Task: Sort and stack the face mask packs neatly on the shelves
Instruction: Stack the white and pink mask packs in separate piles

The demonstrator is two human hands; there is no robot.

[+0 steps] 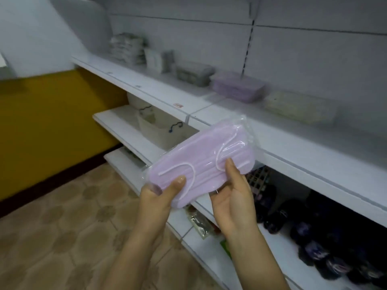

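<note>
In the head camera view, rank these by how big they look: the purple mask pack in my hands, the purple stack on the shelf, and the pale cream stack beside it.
1. Purple mask pack, largest, though nearest the camera.
2. Cream stack.
3. Purple stack, looks slightly smaller, but blur makes these two unsure.

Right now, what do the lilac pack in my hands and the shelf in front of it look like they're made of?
The lilac pack: soft pleated fabric masks, seemingly non-woven, in a clear glossy plastic wrapper; glare and a crinkled sealed edge show it. The shelf: smooth, white, probably painted metal, though blur leaves that open.
</note>
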